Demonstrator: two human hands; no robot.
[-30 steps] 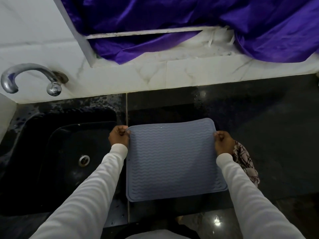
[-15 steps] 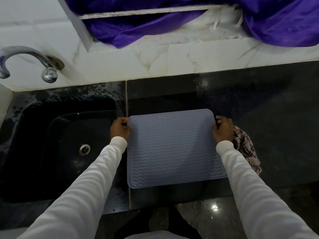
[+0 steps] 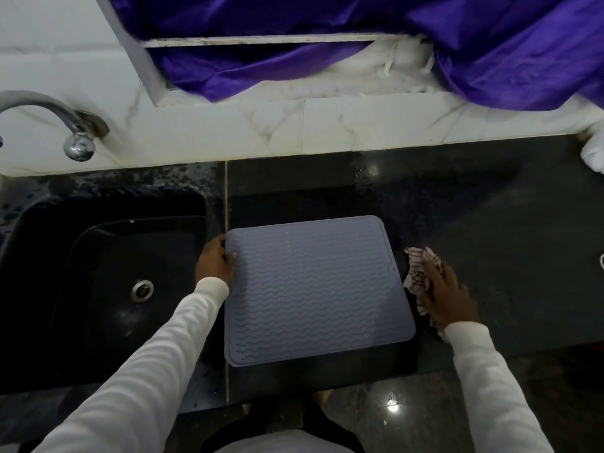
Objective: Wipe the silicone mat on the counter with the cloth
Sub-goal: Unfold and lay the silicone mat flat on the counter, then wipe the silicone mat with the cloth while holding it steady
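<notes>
A grey-blue silicone mat [image 3: 313, 289] with a wavy ribbed surface lies flat on the dark counter [image 3: 490, 223], just right of the sink. My left hand [image 3: 214, 259] holds the mat's upper left edge, thumb on top. A crumpled white cloth [image 3: 416, 273] with dark checked lines lies on the counter beside the mat's right edge. My right hand [image 3: 447, 299] rests on this cloth, fingers curling around it; part of the cloth is hidden beneath the hand.
A black sink [image 3: 108, 282] with a metal drain fills the left side, under a chrome tap [image 3: 65, 125]. White marble tiles back the counter, with purple fabric [image 3: 327, 44] hanging above. A white object [image 3: 593, 155] sits at the far right edge.
My right hand has let go of the mat's right edge and moved right onto the cloth. The left hand stays on the mat's left edge. The mat lies flat.
</notes>
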